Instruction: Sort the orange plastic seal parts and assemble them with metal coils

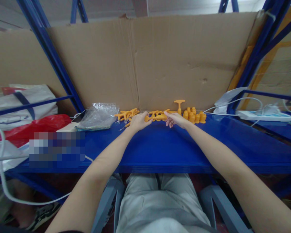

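My left hand (138, 121) is at the back of the blue shelf, thumb and fingers curled around a small yellow plastic piece (146, 119). My right hand (175, 120) hovers beside it, thumb stretched out and apart from the loosely bent fingers, close to a row of yellow plastic parts (160, 116). Behind the right wrist stands a yellow T-shaped part (179, 105). Several yellow cup-like pieces (194, 116) are grouped to its right. Left of my hands lie yellow handle-like parts (127, 114) with thin metal spirals (121, 122), partly covered by my left hand.
A clear plastic bag (100, 115) lies left of the parts. Farther left are a red bag (46, 126) and a white bag (38, 100). A white power strip (265, 116) with cables is at right. Cardboard (165, 64) and blue posts (262, 48) bound the shelf (165, 145).
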`<move>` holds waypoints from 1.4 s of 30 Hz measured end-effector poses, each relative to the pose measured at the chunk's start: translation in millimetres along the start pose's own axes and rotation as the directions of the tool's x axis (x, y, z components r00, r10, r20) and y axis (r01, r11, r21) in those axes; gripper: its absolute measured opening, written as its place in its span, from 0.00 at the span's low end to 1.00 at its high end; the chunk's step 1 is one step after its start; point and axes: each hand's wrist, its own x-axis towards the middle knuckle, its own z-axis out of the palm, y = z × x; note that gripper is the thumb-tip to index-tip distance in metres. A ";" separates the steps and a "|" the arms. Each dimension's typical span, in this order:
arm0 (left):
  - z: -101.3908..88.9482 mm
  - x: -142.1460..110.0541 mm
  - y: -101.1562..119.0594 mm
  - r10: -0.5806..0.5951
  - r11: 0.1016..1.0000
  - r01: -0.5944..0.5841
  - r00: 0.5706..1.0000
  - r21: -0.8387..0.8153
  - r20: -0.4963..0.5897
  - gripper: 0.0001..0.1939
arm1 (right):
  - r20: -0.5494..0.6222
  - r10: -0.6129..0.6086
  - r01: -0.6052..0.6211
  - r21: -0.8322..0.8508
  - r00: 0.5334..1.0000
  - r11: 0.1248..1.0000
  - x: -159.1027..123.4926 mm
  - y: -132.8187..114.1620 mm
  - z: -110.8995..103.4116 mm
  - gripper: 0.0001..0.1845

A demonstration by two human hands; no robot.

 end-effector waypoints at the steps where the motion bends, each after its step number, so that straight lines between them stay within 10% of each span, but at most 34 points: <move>1: 0.1 0.2 0.1 -0.003 1.000 0.003 1.000 0.003 -0.009 0.18 | -0.012 0.002 -0.002 -0.012 1.000 1.000 0.3 -0.3 -0.3 0.27; 14: -2.3 0.0 -1.0 -0.041 0.999 0.041 0.999 -0.012 -0.005 0.16 | 0.036 -0.168 0.169 -0.016 0.985 0.985 8.2 9.6 -8.7 0.10; 25: -2.4 -0.4 0.4 -0.013 1.000 0.013 1.000 0.001 -0.026 0.16 | -0.012 -0.016 0.015 -0.070 1.000 0.997 -0.4 -2.5 2.1 0.31; 39: -5.2 -0.2 -0.6 -0.026 1.000 0.026 1.000 0.012 -0.012 0.17 | 0.095 -0.108 0.105 0.036 0.990 0.994 1.9 2.7 -7.8 0.06; 42: -5.0 -0.3 0.2 -0.026 1.000 0.026 1.000 0.010 -0.016 0.16 | 0.095 -0.094 0.093 0.015 0.991 0.996 0.4 0.2 -4.9 0.15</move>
